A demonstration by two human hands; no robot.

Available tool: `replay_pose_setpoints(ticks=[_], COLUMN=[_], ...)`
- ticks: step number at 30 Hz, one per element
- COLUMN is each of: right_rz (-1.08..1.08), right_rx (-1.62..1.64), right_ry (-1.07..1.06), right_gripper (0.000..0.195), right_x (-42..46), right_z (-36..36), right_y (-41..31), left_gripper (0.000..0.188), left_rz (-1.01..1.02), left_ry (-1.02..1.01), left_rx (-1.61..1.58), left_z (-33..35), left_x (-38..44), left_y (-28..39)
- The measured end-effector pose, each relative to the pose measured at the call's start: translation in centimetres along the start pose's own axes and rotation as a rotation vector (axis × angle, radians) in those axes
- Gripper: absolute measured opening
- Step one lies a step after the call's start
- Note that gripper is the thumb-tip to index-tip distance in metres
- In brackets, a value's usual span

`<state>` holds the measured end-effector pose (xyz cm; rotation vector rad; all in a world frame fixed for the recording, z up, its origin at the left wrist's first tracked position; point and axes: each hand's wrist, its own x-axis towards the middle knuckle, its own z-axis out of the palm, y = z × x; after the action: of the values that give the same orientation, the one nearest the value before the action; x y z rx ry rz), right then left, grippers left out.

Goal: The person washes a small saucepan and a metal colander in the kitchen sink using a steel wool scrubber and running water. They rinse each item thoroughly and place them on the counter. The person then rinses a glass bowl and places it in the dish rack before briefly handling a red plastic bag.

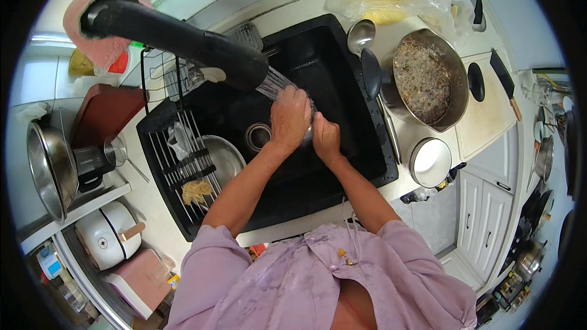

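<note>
My left hand (290, 117) is under the running water, its fingers curled at the far edge of a small shiny thing (308, 136). My right hand (326, 136) grips that thing from the right, thumb on top. Both hands cover most of it, so its exact kind cannot be told. Water falls in streams from the black faucet (234, 62), which reaches in from the upper left. Below the hands lies the black sink (348, 146), with a round drain (258, 136) just left of my left hand.
Left, a metal roll-up rack (188, 165) holds a tan scrubber (196, 191) above a metal bowl (224, 158). Right of the sink stand a large pot (461, 96) with foamy dark liquid, a ladle (361, 36), a white bowl (431, 162) and a cutting board (486, 119) bearing a knife (502, 73).
</note>
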<state>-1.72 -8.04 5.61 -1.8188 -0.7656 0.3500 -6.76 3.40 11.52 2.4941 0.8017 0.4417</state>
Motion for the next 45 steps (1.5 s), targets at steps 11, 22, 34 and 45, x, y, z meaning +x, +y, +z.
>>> replay_pose_setpoints(ticks=[11,22,34,45], right_rz=[-0.020,0.220,0.133,-0.088], right_rx=[-0.004,0.123,0.390,0.450], right_ry=[-0.033,-0.201,-0.187,-0.173], right_gripper=[0.043,0.047,0.052,0.051], right_x=[-0.1,3.3,1.9,2.9], right_z=[0.8,0.1,-6.6,-6.8], right_y=[-0.7,-2.4,-6.4,-8.1], left_gripper=[0.022,0.012,0.020,0.021], left_rz=[-0.163,-0.326,-1.018,-0.952], left_ry=[-0.087,0.407,0.471,0.423], left_rx=[-0.029,-0.298,-1.084,-1.108], left_z=[3.8,-2.5,-2.1,-2.0], left_x=[4.7,-7.1,-8.8,-10.8], left_y=[-7.1,-2.8,-5.7,-6.1])
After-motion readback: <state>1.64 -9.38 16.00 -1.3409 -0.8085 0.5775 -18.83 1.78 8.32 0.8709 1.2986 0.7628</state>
